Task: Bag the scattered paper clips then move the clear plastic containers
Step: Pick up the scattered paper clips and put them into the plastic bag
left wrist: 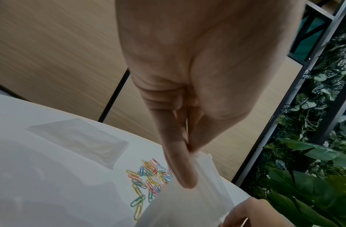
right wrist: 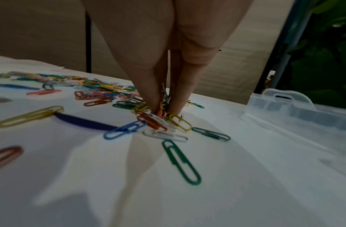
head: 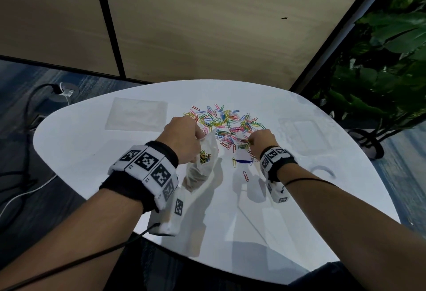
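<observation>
Clips (head: 227, 124): coloured wire, too many to count, heaped mid-desk (head: 92, 152), a few strays nearer. Left hand (head: 182, 138) pinches the rim of one clear bag (head: 202, 164), held up over the desk, a small clump of clips inside. Right hand (head: 262, 140) pinches a bunch of clips at the heap's near edge. One clear container (right wrist: 296, 107) right of the heap; a second flat bag (head: 137, 114) on the left.

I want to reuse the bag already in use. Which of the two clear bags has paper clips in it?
The bag that the left hand pinches by its rim, held up: clips show inside it. The other bag lies flat at the table's far left, untouched.
</observation>
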A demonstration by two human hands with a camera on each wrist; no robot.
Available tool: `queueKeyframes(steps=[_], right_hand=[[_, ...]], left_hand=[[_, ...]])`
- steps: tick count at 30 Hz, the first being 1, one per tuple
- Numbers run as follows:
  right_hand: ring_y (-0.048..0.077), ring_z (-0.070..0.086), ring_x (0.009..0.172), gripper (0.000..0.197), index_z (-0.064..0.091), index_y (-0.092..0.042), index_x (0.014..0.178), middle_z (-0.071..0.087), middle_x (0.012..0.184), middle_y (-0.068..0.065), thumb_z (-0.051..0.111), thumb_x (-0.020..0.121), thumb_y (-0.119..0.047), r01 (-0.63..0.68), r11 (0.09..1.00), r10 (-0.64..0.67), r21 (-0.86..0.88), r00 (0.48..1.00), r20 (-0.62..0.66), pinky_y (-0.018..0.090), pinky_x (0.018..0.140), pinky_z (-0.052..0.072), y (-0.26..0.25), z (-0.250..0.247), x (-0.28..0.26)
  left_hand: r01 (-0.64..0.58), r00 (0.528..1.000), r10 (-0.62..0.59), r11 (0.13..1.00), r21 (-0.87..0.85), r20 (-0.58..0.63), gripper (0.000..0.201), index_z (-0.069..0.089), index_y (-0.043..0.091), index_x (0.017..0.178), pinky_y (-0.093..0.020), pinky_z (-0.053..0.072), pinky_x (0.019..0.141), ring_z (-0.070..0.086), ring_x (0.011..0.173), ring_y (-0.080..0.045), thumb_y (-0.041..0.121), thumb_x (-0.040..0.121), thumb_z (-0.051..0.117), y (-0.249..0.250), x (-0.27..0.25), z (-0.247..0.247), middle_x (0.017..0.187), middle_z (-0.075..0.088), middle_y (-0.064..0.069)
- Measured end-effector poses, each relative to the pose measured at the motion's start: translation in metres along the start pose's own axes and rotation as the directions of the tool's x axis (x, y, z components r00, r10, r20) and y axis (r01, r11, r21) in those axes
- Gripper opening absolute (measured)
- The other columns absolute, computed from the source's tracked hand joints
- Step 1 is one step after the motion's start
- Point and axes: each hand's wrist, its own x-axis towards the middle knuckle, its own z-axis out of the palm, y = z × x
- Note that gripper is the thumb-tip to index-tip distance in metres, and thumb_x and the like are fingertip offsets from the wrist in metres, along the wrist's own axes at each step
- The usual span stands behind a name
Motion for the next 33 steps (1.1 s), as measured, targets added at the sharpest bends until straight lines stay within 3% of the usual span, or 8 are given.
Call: queueKeyframes(steps=[3, 5, 10, 13, 20, 24, 28, 33], right_hand=[[0.023, 0.071, 0.088, 0.019, 0.080, -0.013, 0.088, 0.076, 0.093, 0.006, 0.063, 0.082, -0.009, -0.143, 0.957, 0.152, 0.253, 0.988, -0.016, 0.024, 0.077, 0.057, 0.011, -0.001, -0.002], [0.019, 0.072, 0.083, 0.009, 0.081, -0.012, 0.084, 0.077, 0.086, 0.004, 0.074, 0.078, -0.013, -0.241, 0.833, 0.251, 0.498, 0.967, 0.047, 0.025, 0.079, 0.058, 0.022, -0.004, -0.003], [0.024, 0.071, 0.068, 0.009, 0.071, 0.008, 0.090, 0.070, 0.087, 0.022, 0.072, 0.081, 0.004, -0.308, 0.041, 0.212, 0.951, 0.932, 0.293, 0.029, 0.069, 0.062, 0.016, -0.041, -0.023], [0.021, 0.072, 0.080, 0.021, 0.068, 0.011, 0.104, 0.070, 0.097, 0.020, 0.068, 0.085, 0.001, -0.288, -0.177, -0.018, 0.941, 0.957, 0.289, 0.021, 0.069, 0.060, 0.000, -0.073, -0.042], [0.017, 0.073, 0.082, 0.021, 0.068, 0.009, 0.106, 0.074, 0.091, 0.012, 0.066, 0.085, 0.004, -0.302, 0.003, -0.351, 0.953, 0.892, 0.284, 0.021, 0.076, 0.059, -0.056, -0.106, -0.086], [0.026, 0.072, 0.083, 0.020, 0.071, 0.010, 0.102, 0.073, 0.096, 0.022, 0.070, 0.082, 0.005, -0.160, 0.253, -0.311, 0.954, 0.920, 0.237, 0.029, 0.080, 0.060, -0.082, -0.098, -0.096], [0.031, 0.074, 0.083, 0.015, 0.077, 0.002, 0.089, 0.075, 0.085, 0.019, 0.079, 0.074, 0.003, 0.028, 0.507, -0.269, 0.861, 0.955, 0.127, 0.039, 0.081, 0.061, -0.095, -0.088, -0.096], [0.017, 0.071, 0.067, 0.006, 0.079, -0.010, 0.079, 0.075, 0.073, 0.007, 0.075, 0.075, -0.007, 0.291, 0.741, -0.287, 0.605, 0.952, -0.107, 0.026, 0.067, 0.059, -0.106, -0.083, -0.101]], left_hand=[[0.005, 1.000, -0.005, 1.000, 0.007, 0.006, 0.026, 0.074, 0.005, 0.109, -0.042, 0.065, 0.074, 0.077, 0.070, -0.030, -0.003, 0.095, 0.054, 0.000, 0.000, 0.000, 0.109, 0.071, -0.017], [0.012, 1.000, -0.013, 1.000, 0.010, 0.008, 0.024, 0.074, 0.005, 0.106, -0.042, 0.065, 0.073, 0.077, 0.069, -0.028, -0.003, 0.095, 0.054, 0.001, 0.001, 0.000, 0.104, 0.071, -0.016], [0.019, 1.000, -0.019, 1.000, 0.004, 0.012, 0.025, 0.074, 0.005, 0.106, -0.042, 0.065, 0.072, 0.076, 0.067, -0.028, -0.003, 0.094, 0.054, 0.001, 0.002, 0.001, 0.100, 0.072, -0.017], [0.018, 1.000, -0.018, 1.000, 0.004, 0.014, 0.026, 0.074, 0.003, 0.108, -0.042, 0.065, 0.074, 0.076, 0.068, -0.030, -0.004, 0.095, 0.052, 0.001, 0.002, 0.001, 0.096, 0.069, -0.016], [0.032, 0.999, -0.033, 0.998, -0.048, -0.010, 0.025, 0.073, 0.004, 0.109, -0.040, 0.065, 0.070, 0.075, 0.060, -0.023, -0.003, 0.094, 0.054, 0.001, 0.000, 0.003, 0.108, 0.071, -0.018], [0.039, 0.999, -0.040, 0.996, -0.080, -0.013, 0.022, 0.073, 0.006, 0.105, -0.041, 0.065, 0.072, 0.076, 0.062, -0.023, -0.001, 0.094, 0.056, 0.002, 0.001, 0.005, 0.081, 0.071, -0.011], [0.041, 0.998, -0.044, 0.995, -0.086, -0.035, 0.018, 0.075, 0.004, 0.094, -0.041, 0.065, 0.071, 0.075, 0.059, -0.022, -0.003, 0.090, 0.059, 0.002, 0.003, 0.005, 0.075, 0.075, -0.012], [0.031, 0.999, -0.034, 0.996, -0.085, -0.038, 0.019, 0.075, 0.003, 0.094, -0.042, 0.065, 0.073, 0.076, 0.062, -0.025, -0.004, 0.090, 0.058, 0.000, 0.003, 0.005, 0.078, 0.075, -0.016]])
